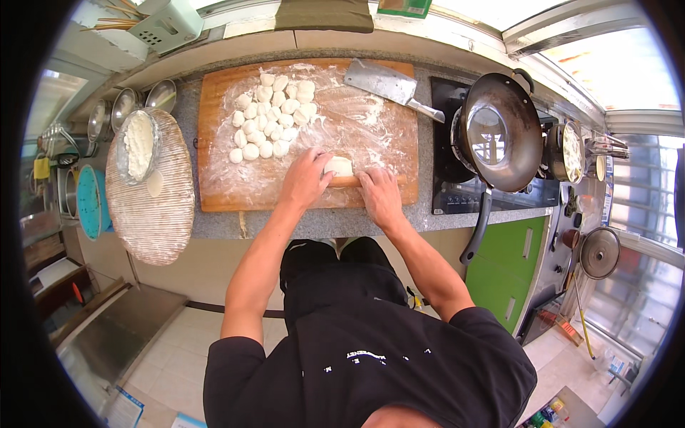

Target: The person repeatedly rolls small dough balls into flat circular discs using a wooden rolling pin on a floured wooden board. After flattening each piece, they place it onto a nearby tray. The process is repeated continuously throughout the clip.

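Note:
On the floured wooden board (214, 187), a round dough wrapper (340, 165) lies flat near the front edge. Its left side is gripped by the fingers of my left hand (305, 175). My right hand (380, 191) presses on a thin wooden rolling pin (345, 182), which crosses the near part of the wrapper; my palm covers some of the pin. Many small pieces of dough (271, 118), whitened with flour, are spread over the board's far left. A cleaver (382, 80) rests at the far right of the board, its handle past the edge.
Left of the board, a bowl of flour (139, 145) stands on a round ribbed tray (160, 221), with one flat wrapper (155, 183) beside it. To the right, a wok (524, 132) sits on the black stove (446, 189), its handle sticking out past the counter's front.

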`<state>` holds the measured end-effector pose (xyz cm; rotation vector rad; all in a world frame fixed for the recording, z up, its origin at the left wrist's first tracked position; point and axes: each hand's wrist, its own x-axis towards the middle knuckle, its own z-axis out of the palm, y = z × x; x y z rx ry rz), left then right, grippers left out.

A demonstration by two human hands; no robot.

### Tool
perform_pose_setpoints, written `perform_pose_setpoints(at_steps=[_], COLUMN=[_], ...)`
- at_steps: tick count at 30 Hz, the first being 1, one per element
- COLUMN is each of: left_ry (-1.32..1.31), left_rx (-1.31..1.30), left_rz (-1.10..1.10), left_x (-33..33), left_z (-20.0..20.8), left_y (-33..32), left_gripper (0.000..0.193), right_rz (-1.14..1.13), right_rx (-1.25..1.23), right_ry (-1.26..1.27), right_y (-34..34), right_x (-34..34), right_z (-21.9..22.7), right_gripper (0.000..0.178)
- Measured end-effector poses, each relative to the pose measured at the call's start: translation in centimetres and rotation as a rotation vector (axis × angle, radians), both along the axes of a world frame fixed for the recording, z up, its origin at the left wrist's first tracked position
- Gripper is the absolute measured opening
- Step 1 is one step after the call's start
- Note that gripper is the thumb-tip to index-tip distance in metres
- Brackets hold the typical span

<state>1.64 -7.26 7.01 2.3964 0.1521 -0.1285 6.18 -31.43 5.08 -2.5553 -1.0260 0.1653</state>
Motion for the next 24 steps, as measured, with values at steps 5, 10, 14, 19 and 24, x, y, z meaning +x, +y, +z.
perform_pose_setpoints(at_steps=[5, 10, 14, 19, 24], left_ry=[0.325, 0.233, -0.062, -0.189, -0.276], left_rx=[0.131, 0.158, 0.36, 0.524, 0.402], left_rz=[0.031, 0.362, 0.355, 0.395, 0.515], left_x=[1.5, -0.8, -4.3, -0.7, 6.7], left_z=[0.1, 2.6, -1.2, -4.0, -3.2], left_y=[-0.2, -1.0, -2.2, -0.9, 3.1], left_gripper=[0.034, 0.033, 0.056, 0.072, 0.066], right_rz=[0.081, 0.055, 0.077, 0.042, -0.043], right_rx=[0.083, 0.095, -0.003, -0.185, -0.236], right_ry=[0.008, -0.026, 0.101, -0.102, -0.114], right_y=[-0.9, -1.7, -1.3, 2.7, 7.2], right_x=[-0.9, -0.9, -0.1, 3.4, 10.0], right_z=[0.8, 0.5, 0.1, 0.9, -0.2], right_gripper=[0.035, 0.034, 0.051, 0.071, 0.084])
